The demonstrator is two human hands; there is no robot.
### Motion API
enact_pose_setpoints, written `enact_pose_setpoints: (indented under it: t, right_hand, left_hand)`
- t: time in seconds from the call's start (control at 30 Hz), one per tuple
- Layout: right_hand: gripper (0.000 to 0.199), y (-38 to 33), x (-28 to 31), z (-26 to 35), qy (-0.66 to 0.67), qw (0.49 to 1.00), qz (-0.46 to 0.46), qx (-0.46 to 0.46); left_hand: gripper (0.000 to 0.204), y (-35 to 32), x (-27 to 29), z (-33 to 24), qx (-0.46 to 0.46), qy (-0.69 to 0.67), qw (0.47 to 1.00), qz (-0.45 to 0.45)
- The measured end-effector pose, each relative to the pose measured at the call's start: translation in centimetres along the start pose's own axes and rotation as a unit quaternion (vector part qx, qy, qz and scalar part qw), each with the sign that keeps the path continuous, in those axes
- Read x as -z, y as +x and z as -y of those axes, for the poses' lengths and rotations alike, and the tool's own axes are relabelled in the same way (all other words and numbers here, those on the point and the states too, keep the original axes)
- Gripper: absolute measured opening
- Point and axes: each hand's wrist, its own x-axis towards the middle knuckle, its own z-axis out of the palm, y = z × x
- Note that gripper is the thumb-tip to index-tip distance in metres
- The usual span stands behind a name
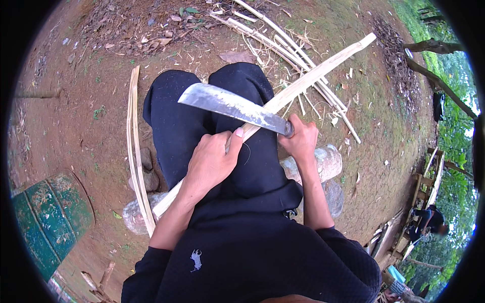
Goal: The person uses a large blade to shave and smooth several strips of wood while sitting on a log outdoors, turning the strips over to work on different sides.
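Note:
A long pale strip of split wood (308,80) slants across my lap, its far end up at the right and its near end beside my left forearm. My left hand (213,157) is closed round this strip, thumb along its top. In my right hand (300,139) is the handle of a machete (232,107). Its broad, worn blade points left over my knees and crosses on top of the strip, just beyond my left thumb. Most of the machete's handle is hidden in my fist.
Thin split strips (288,45) and shavings lie on the dirt ahead. More strips (135,146) lean against a log (323,161) beneath me. A green rusty drum (53,217) is at lower left. Far right, a person (428,222) is beside a wooden structure (429,192).

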Motion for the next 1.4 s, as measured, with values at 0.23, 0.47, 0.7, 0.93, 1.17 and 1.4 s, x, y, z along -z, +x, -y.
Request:
enact_pose_setpoints:
  t: [0.23, 0.47, 0.7, 0.93, 1.17, 1.4]
  right_hand:
    - [0.014, -0.1, -0.7, -6.0, -0.030, 0.991, -0.066, -0.112]
    - [0.015, -1.0, -0.9, -5.1, 0.048, 0.991, -0.063, -0.103]
    - [0.010, -1.2, -1.5, -3.7, -0.059, 0.998, -0.013, 0.033]
    - [0.010, 1.6, 0.4, -16.7, -0.132, 0.955, -0.158, -0.212]
    - [0.008, -0.9, -1.9, -6.4, 0.135, 0.984, -0.042, -0.110]
    - [0.016, -0.9, -2.0, -1.5, 0.090, 0.996, -0.002, 0.023]
  left_hand:
    - [0.053, -0.3, 0.3, -0.5, 0.004, 0.041, 0.999, -0.018]
    - [0.052, -0.3, 0.4, -0.8, 0.026, 0.008, 1.000, -0.005]
    - [0.050, -0.4, 0.6, -0.4, 0.004, 0.046, 0.999, -0.005]
    - [0.047, -0.8, 1.2, -0.5, 0.001, 0.089, 0.996, -0.020]
    - [0.048, -0.4, 0.9, -1.0, 0.033, 0.064, 0.997, -0.018]
    - [0.050, -0.2, 0.9, -0.6, 0.005, 0.076, 0.997, -0.017]
